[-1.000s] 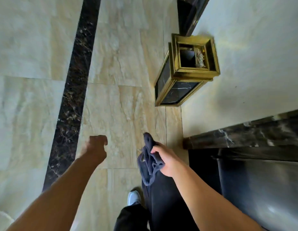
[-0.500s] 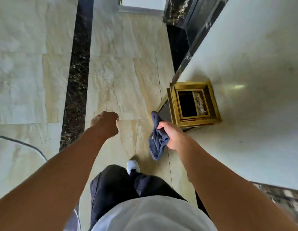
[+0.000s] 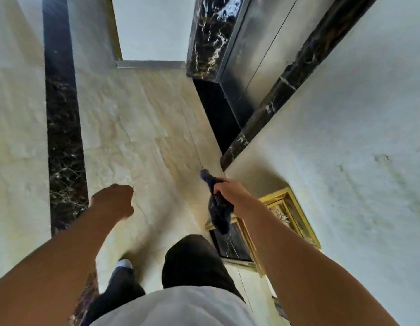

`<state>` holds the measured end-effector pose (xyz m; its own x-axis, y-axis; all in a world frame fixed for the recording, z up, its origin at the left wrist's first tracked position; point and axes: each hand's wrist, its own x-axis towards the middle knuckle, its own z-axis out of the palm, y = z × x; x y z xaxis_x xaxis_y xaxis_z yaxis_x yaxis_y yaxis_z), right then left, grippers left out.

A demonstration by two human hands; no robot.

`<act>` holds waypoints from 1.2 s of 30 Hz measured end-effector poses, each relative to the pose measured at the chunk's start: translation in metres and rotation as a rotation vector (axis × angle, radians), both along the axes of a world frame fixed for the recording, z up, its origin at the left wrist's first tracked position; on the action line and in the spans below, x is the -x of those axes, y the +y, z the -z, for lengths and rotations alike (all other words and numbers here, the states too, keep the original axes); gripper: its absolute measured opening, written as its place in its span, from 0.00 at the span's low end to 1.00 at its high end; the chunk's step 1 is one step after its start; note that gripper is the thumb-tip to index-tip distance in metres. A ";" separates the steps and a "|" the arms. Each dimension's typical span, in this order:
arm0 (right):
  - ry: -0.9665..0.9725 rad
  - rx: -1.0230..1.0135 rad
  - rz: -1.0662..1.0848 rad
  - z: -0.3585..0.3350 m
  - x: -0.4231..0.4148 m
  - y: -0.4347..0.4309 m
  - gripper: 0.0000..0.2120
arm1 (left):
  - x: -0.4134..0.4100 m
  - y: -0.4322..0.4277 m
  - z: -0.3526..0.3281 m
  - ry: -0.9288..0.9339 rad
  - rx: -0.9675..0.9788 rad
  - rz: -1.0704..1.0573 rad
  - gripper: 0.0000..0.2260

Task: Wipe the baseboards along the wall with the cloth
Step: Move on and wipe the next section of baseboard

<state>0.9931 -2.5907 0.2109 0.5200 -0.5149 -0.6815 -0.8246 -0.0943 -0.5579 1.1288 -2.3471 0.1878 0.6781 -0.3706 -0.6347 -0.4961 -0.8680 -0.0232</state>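
Two hands are out: the right hand grips a dark cloth, the left hand is fisted, holding nothing visible. Just below the right hand stands a gold-framed bin against the wall.

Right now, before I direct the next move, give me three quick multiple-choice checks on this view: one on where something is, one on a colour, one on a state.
1. Where does the gold-framed bin stand?
A. In the middle of the floor
B. Against the pale wall on the person's right
C. On the dark floor strip

2. What colour is the cloth?
A. Dark blue
B. White
C. Yellow

3. What is the left hand doing?
A. Gripping the cloth
B. Pressed flat on the wall
C. Closed in a loose fist, holding nothing

Answers:
1. B, the bin sits at the foot of the pale wall, just beyond the right forearm.
2. A, the fabric hanging from the right hand is dark navy.
3. C, the left hand's fingers are curled over the marble floor with nothing in them.
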 end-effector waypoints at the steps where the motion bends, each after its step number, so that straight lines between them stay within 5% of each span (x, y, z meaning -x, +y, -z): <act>1: 0.011 -0.017 0.035 -0.003 -0.018 -0.010 0.16 | -0.026 -0.012 -0.003 0.004 -0.014 0.025 0.14; 15: 0.273 -0.143 0.177 0.082 -0.168 -0.227 0.22 | -0.247 -0.285 0.048 0.200 -0.135 0.373 0.16; 20: 0.246 -0.174 0.367 0.095 -0.191 -0.280 0.08 | -0.283 -0.398 0.077 0.295 -0.040 0.455 0.14; 22: 0.235 -0.178 0.433 0.099 -0.191 -0.288 0.06 | -0.292 -0.429 0.092 0.316 -0.035 0.506 0.14; 27: 0.321 -0.154 0.585 0.138 -0.179 -0.296 0.22 | -0.302 -0.493 0.160 0.392 -0.082 0.679 0.11; 36: 0.412 -0.227 0.888 0.290 -0.204 -0.259 0.20 | -0.343 -0.516 0.314 0.514 -0.192 0.946 0.12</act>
<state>1.1967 -2.8502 -0.0794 -0.2875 -0.4373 -0.8521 -0.6776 0.7216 -0.1418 1.4715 -2.8631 -0.1265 -0.1914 -0.4668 -0.8634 -0.9497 -0.1342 0.2831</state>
